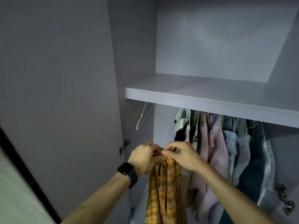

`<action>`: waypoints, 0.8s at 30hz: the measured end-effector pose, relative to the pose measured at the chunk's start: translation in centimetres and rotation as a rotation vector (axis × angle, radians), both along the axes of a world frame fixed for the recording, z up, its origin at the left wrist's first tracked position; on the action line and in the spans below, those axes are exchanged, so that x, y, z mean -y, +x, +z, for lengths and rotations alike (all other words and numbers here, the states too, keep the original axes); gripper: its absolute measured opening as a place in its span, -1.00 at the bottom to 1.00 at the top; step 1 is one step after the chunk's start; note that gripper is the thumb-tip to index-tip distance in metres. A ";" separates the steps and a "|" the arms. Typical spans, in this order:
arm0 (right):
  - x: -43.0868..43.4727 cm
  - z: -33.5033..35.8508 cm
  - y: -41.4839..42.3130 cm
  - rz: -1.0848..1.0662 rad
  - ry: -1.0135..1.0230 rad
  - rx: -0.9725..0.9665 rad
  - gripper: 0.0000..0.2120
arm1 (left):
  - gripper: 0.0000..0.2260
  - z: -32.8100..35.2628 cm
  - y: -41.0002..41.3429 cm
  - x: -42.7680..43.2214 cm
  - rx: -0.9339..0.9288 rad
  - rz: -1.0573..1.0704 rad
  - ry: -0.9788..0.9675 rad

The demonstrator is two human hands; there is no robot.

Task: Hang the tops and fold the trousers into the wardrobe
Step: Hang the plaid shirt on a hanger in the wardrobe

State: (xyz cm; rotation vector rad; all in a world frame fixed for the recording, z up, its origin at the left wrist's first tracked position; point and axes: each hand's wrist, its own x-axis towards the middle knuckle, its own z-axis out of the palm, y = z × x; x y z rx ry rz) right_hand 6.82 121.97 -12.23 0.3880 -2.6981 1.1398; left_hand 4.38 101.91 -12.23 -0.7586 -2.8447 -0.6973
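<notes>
Fingers [169,152] of the right hand [182,155] curl tight, pinching the top of the yellow plaid shirt [163,191]; the left hand [143,156] grips the same bunched fabric just beside them. Below them the shirt hangs, with hung clothes [216,143] to their right.

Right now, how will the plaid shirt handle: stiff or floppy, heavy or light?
Likely floppy: the shirt hangs in soft folds below the left hand and right hand. Probably light, since a pinch at its top carries it. Unsupported, it would likely slump.
</notes>
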 end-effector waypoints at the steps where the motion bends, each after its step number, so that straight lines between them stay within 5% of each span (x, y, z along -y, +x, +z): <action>1: 0.4 -0.1 -0.3 0.028 -0.008 0.012 -0.96 | -0.64 -0.2 0.3 0.7 -0.083 0.021 -0.068; 8: 4.3 0.3 -3.7 0.116 -0.018 0.017 -0.89 | -0.66 1.0 0.3 5.5 -0.390 0.281 -0.261; 15: 7.2 -1.7 -14.6 -0.065 -0.037 0.118 -0.71 | -0.74 1.4 -4.6 10.6 -0.479 0.553 -0.464; 24: 11.3 -8.8 -27.0 -0.365 -0.125 0.221 -0.45 | -0.86 -2.7 -9.3 15.8 -0.865 0.486 -0.590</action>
